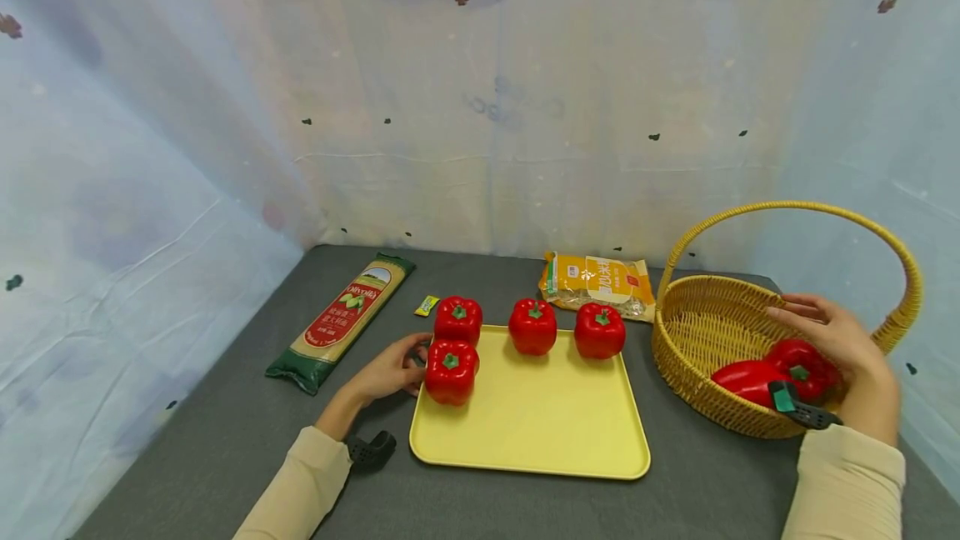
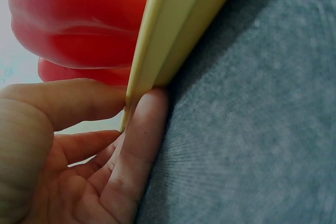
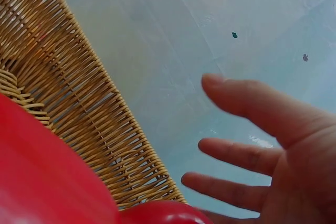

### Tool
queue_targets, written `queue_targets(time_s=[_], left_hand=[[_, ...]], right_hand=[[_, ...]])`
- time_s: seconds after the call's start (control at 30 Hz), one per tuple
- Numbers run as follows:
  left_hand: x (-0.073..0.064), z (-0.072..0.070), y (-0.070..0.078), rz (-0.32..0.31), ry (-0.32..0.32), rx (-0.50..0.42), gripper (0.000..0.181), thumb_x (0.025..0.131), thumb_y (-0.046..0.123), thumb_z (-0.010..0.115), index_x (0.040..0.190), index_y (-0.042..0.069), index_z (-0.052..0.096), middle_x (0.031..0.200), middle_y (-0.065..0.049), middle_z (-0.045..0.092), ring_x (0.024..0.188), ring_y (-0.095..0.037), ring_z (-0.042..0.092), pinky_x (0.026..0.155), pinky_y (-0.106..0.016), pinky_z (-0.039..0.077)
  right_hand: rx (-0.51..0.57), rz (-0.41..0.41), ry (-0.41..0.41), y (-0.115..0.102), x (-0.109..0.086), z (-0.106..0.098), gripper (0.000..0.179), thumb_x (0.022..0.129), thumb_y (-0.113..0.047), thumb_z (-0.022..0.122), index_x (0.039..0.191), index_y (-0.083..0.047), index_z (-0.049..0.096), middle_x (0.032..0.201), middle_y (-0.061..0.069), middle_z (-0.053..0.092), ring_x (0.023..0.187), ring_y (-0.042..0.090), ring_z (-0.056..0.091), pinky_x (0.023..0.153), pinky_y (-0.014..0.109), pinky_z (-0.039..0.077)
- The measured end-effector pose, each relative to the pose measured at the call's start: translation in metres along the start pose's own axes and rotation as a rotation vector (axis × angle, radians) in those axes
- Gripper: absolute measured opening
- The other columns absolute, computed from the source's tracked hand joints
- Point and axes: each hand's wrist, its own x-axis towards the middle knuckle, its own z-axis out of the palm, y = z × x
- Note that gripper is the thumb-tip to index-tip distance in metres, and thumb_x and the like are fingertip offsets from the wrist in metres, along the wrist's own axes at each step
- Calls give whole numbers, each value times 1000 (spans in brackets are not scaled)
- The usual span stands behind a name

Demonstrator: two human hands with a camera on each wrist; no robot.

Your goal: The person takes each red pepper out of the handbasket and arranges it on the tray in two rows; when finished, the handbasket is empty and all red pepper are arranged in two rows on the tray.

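On the grey counter (image 1: pixel 225 465), a yellow tray (image 1: pixel 555 415) lies near the front edge, approx. in the middle. The L hand (image 1: pixel 392 369) pinches the tray at its left edge, the grip closed on the rim w/ digits above and below, prob. to keep it steady. Four red bell peppers stand stem-up on the tray: one (image 1: pixel 457 315) in the far left corner, one (image 1: pixel 450 380) just in front of it at the left edge, one (image 1: pixel 532 332) by the far edge, and one (image 1: pixel 600 336) in the far right corner. Their flat bases, I think, let them stand w/o support.

The R hand (image 1: pixel 843 336) is at the right side of the wicker basket (image 1: pixel 701 307), near the counter's right edge. Its grip is wide, fingers extended, thumb apart, w/ nothing held. At least two more bell peppers (image 1: pixel 806 357) lie in the basket's near right part; whether the lowest finger touches one I cannot tell, b/c a pepper hides it. The raised handle (image 1: pixel 780 205) seems to leave the mouth accessible.

A pasta packet (image 1: pixel 345 319) lies toward the far left corner of the counter, a small yellow sachet (image 1: pixel 427 306) beside it; an orange bag (image 1: pixel 596 277) is at the far edge.
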Motion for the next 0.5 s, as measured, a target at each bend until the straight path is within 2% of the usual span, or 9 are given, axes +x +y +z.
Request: queue_targets(time_s=[0.23,0.5], left_hand=[[0,-1,-2,3,12,1,58,90,4,58,141,-3,30,104,-17,49,70,-22,56,61,-36,56],[0,0,-1,-8,19,9,59,89,5,58,141,-3,30,105,-17,48,70,-22,55,61,-37,56]], right_hand=[[22,40,-41,7,2,0,86,92,-53,45,144,9,15,139,42,18,122,57,21,88,71,28],[-52,51,-95,8,3,-1,87,92,-56,42,142,11,16,136,44,18,121,58,20,86,70,29]])
